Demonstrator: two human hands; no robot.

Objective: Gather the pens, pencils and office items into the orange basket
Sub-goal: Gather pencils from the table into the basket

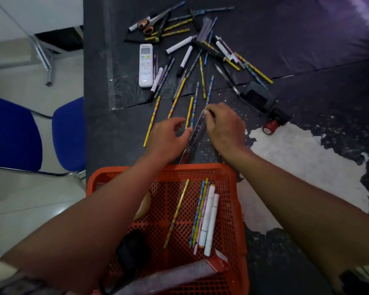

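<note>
Two hands reach over the orange basket (230,173), which sits at the near edge of the dark table (307,50). The right hand (225,126) pinches something thin; I cannot tell what. The left hand (168,138) is loosely curled over a long clear ruler (195,133), partly hidden. Many pencils (176,99) lie spread beyond. The basket's near end is cut off.

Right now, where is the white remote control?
In the head view, the white remote control lies on the black table, upper left of the scattered pencils, just below the scissors and left of a black-capped marker.
</note>
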